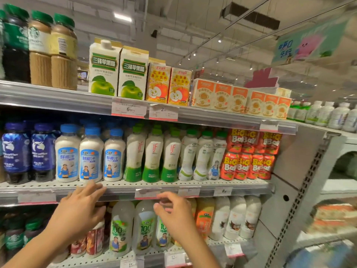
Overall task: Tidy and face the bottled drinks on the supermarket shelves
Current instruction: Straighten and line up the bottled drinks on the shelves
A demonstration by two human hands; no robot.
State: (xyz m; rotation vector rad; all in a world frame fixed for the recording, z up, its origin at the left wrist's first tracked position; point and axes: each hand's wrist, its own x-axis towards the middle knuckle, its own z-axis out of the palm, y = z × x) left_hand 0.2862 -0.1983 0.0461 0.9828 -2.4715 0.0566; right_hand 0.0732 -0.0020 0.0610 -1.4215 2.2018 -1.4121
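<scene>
Shelves (173, 184) carry bottles (91, 157) (cartons (104, 68) above).

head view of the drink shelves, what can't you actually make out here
- Head view: the red-labelled bottles on the lower shelf are partly hidden by the left hand.
- The third 100% bottle sits half behind the right hand.
- Price tags are too small and blurred to read fully.
- The dark coffee bottles are cut off by the left edge.

middle shelf (123, 185) front lip bare; bottles (116, 157) packed tight, no gaps; price rail (148, 193) overhangs lower row.
</scene>
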